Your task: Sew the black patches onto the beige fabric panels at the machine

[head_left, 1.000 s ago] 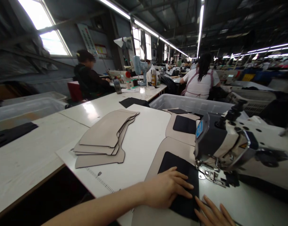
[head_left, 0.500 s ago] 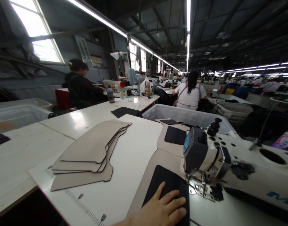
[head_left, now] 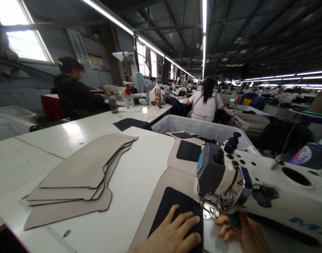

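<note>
I'm pressing my flat, open left hand [head_left: 174, 233] on the black ribbed fabric patch [head_left: 176, 211]; my right hand [head_left: 240, 232], fingers curled, is touching the sewing machine's presser foot [head_left: 212, 211], steadying for stitching.

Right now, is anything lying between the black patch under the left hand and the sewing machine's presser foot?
Nothing visible does. The left hand lies flat on the black patch, whose right edge runs almost up to the presser foot. The right hand sits beside the foot, not across that gap.
</note>
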### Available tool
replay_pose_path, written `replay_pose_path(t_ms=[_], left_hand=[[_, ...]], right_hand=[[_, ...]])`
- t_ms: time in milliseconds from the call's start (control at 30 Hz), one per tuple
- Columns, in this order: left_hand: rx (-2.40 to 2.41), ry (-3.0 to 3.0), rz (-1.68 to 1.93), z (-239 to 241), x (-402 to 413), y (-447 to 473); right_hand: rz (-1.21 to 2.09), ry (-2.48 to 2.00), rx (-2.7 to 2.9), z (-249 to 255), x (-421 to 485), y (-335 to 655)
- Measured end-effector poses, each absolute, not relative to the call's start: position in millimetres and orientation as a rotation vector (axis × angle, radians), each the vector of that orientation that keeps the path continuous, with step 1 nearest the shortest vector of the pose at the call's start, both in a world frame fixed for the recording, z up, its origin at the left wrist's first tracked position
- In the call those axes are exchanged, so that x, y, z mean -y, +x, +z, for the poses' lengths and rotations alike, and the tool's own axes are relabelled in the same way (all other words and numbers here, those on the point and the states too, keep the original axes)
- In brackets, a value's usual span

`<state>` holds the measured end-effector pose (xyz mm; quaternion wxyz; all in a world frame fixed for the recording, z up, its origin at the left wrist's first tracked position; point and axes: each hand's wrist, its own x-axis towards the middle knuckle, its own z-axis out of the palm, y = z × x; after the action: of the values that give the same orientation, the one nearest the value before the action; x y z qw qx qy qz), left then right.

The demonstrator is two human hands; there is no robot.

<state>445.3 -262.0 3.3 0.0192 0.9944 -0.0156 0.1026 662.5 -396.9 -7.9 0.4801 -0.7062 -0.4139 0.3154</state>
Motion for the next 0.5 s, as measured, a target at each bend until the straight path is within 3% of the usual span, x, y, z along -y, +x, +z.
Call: replay_pose_path(t_ms=[200, 367, 433, 500], left_hand=[[0.067, 3.085, 0.375, -6, 260, 445], [0.059, 3.082, 0.417, -12, 261, 445], [0.067, 3.106, 0.495, -15, 261, 445], [0.074, 3.131, 0.559, -18, 261, 444]], right_hand=[[0.734, -1.697, 0.839, -37, 384, 679], [0.653, -1.720, 0.944, -32, 385, 673], [0.503, -1.800, 1.120, -26, 385, 666], [0.136, -1.862, 1.481, -21, 385, 658]])
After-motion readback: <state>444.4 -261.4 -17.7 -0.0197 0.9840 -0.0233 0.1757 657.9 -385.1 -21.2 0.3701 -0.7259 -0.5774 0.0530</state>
